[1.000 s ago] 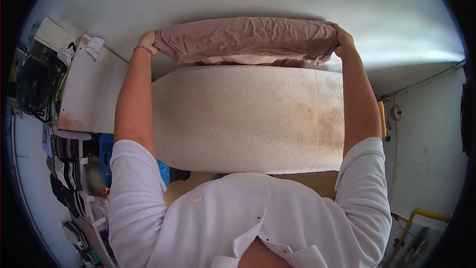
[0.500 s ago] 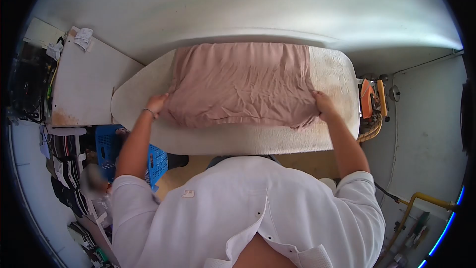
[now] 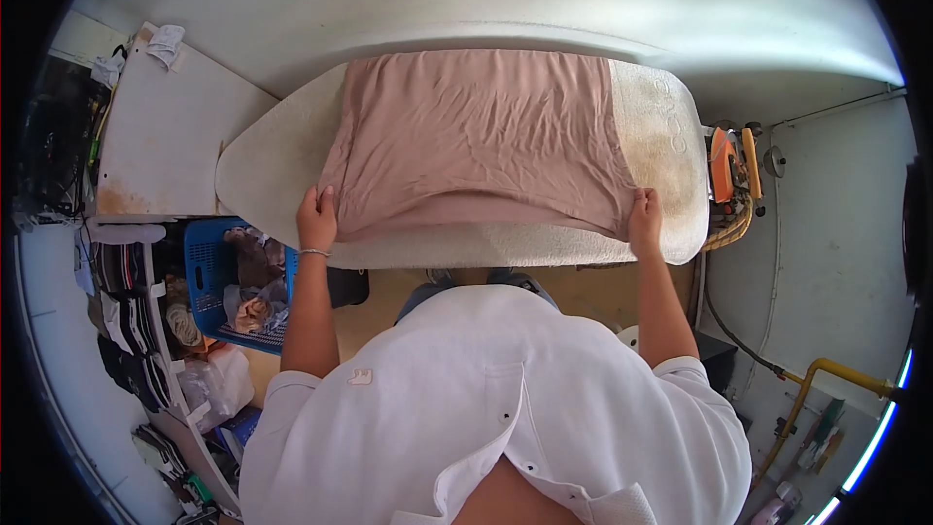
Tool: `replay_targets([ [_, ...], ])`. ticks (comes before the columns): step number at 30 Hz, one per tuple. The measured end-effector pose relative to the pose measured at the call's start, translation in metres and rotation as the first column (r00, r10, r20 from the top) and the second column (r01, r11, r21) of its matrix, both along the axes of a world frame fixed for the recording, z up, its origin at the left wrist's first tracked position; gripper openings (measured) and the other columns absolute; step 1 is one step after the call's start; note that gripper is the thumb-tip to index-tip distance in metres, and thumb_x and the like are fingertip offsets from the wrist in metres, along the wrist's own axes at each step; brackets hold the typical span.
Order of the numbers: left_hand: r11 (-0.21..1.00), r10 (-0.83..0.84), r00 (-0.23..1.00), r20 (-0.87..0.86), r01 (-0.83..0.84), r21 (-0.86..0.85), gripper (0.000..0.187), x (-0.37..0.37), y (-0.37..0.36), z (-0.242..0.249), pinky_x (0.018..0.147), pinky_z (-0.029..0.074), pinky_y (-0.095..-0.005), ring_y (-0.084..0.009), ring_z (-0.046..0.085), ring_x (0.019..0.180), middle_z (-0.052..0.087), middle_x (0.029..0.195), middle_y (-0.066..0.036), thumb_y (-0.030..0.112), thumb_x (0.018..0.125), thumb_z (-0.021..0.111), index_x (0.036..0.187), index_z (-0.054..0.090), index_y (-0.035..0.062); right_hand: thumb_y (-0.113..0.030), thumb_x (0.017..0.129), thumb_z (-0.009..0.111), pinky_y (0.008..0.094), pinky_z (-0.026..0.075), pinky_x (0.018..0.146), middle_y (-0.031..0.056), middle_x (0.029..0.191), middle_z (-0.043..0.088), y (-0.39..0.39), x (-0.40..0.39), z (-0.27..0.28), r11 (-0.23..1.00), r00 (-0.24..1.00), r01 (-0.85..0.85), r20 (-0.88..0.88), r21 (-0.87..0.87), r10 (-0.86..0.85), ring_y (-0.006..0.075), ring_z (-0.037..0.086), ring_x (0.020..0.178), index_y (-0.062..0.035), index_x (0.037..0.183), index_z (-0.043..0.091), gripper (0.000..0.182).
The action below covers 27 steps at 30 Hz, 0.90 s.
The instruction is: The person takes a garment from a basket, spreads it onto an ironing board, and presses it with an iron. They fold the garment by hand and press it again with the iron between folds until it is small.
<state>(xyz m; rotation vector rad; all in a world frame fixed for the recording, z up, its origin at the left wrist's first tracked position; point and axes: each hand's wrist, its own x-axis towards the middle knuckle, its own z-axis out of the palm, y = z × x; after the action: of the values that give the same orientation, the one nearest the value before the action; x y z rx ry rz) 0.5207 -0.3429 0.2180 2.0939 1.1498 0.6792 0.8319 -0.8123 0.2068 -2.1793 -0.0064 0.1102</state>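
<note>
A dusty-pink cloth garment point(image 3: 476, 136) lies draped across a pale, padded ironing board point(image 3: 267, 156), its far side hanging over the board's back edge. Creases run over its middle, and the near edge bows up between my hands. My left hand point(image 3: 317, 219) pinches the near left corner, thumb uppermost, with a bracelet on that wrist. At the near right corner, my right hand point(image 3: 644, 219) is closed on the same cloth. The fabric is stretched sideways between the two hands.
An orange iron point(image 3: 721, 165) rests at the board's right end, above a wicker-like basket point(image 3: 729, 236). Left of the board is a white panel point(image 3: 175, 136). A blue plastic basket point(image 3: 206, 272) with cloth and bags stands below it. A wall runs along the back.
Both hands have drawn the garment's near edge toward me and pulled it straighter and wider. The wrinkles have lessened, and the view has shifted, showing more of the blue basket.
</note>
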Motion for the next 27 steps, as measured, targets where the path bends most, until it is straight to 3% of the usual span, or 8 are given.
replay_targets([
  [1, 0.997, -0.07, 0.992, -0.109, 0.067, -0.034, 0.034, -0.005, 0.006, 0.008, 0.063, 0.046, -0.0358, -0.0241, 0.059, 0.066, 0.062, 0.073, -0.016, 0.032, 0.091, 0.059, 0.091, 0.057, -0.0025, -0.022, 0.096, 0.048, 0.0388, 0.043, 0.065, 0.0175, 0.076, 0.058, -0.007, 0.003, 0.01, 0.988, 0.997, -0.067, 0.015, -0.141, 0.07, 0.0278, 0.054, 0.069, -0.0014, 0.092, 0.052, 0.021],
  [3, 0.989, -0.138, 0.967, -0.213, 0.124, -0.074, 0.036, -0.011, 0.006, 0.008, 0.058, 0.044, -0.0356, -0.023, 0.056, 0.059, 0.059, 0.067, -0.014, 0.033, 0.09, 0.06, 0.085, 0.054, -0.0023, -0.022, 0.096, 0.048, 0.0418, 0.043, 0.065, 0.0207, 0.077, 0.059, -0.008, -0.003, 0.015, 0.96, 0.99, -0.126, 0.025, -0.249, 0.137, 0.0341, 0.056, 0.071, -0.0021, 0.092, 0.052, 0.02],
  [5, 0.981, -0.177, 0.901, -0.397, 0.195, 0.006, 0.032, -0.012, -0.005, -0.008, 0.063, 0.048, -0.0419, -0.0344, 0.063, 0.068, 0.063, 0.072, -0.018, 0.033, 0.09, 0.058, 0.095, 0.057, 0.0008, -0.023, 0.095, 0.045, 0.0507, 0.044, 0.067, 0.0259, 0.079, 0.061, -0.008, -0.007, 0.007, 0.894, 0.978, -0.179, 0.025, -0.412, 0.207, 0.0472, 0.057, 0.079, -0.0047, 0.093, 0.048, 0.018],
  [9, 0.984, -0.081, 0.894, -0.441, 0.141, 0.105, 0.029, -0.011, -0.032, -0.031, 0.064, 0.048, -0.0448, -0.0367, 0.062, 0.072, 0.063, 0.078, -0.017, 0.032, 0.089, 0.058, 0.09, 0.056, 0.0039, -0.024, 0.095, 0.045, 0.0544, 0.045, 0.067, 0.0225, 0.08, 0.062, 0.0, -0.016, -0.013, 0.749, 0.982, -0.157, -0.024, -0.643, 0.185, 0.0438, 0.059, 0.078, -0.0081, 0.095, 0.044, 0.016],
  [14, 0.976, -0.064, 0.92, -0.387, 0.138, 0.168, 0.019, 0.013, -0.019, -0.028, 0.071, 0.048, -0.0432, -0.0322, 0.06, 0.081, 0.06, 0.087, -0.013, 0.026, 0.088, 0.055, 0.091, 0.055, 0.0066, -0.021, 0.091, 0.051, 0.0483, 0.046, 0.071, 0.0175, 0.093, 0.06, 0.012, 0.0, -0.03, 0.761, 0.957, -0.06, 0.18, -0.646, 0.228, 0.0365, 0.06, 0.085, -0.0078, 0.098, 0.049, 0.015],
  [20, 0.983, -0.077, 0.882, -0.465, 0.145, 0.112, 0.026, 0.118, 0.058, -0.029, 0.076, 0.049, -0.0425, -0.0329, 0.061, 0.088, 0.064, 0.091, -0.014, 0.03, 0.091, 0.05, 0.094, 0.061, 0.0061, -0.023, 0.088, 0.055, 0.041, 0.048, 0.078, 0.0154, 0.094, 0.063, 0.075, 0.122, -0.038, 0.927, 0.974, -0.075, 0.173, -0.368, 0.148, 0.0312, 0.061, 0.089, -0.0041, 0.103, 0.06, 0.024],
  [25, 0.999, 0.006, 0.852, -0.524, 0.017, 0.038, 0.036, 0.202, 0.108, -0.026, 0.08, 0.049, -0.0435, -0.0341, 0.061, 0.092, 0.064, 0.097, -0.017, 0.036, 0.092, 0.05, 0.098, 0.062, 0.0032, -0.028, 0.083, 0.061, 0.0387, 0.049, 0.081, 0.0194, 0.094, 0.066, 0.137, 0.214, -0.039, 0.935, 0.995, -0.035, 0.074, -0.352, 0.065, 0.0319, 0.064, 0.091, -0.0017, 0.098, 0.063, 0.03],
  [27, 0.983, 0.034, 0.792, -0.61, 0.084, 0.163, 0.039, 0.221, 0.121, -0.033, 0.081, 0.049, -0.0445, -0.0355, 0.061, 0.095, 0.063, 0.103, -0.019, 0.038, 0.091, 0.051, 0.099, 0.062, 0.0011, -0.031, 0.082, 0.062, 0.0387, 0.049, 0.082, 0.0199, 0.096, 0.066, 0.157, 0.231, -0.038, 0.931, 0.999, 0.003, 0.05, -0.366, 0.017, 0.0321, 0.064, 0.092, -0.0009, 0.098, 0.063, 0.034],
])
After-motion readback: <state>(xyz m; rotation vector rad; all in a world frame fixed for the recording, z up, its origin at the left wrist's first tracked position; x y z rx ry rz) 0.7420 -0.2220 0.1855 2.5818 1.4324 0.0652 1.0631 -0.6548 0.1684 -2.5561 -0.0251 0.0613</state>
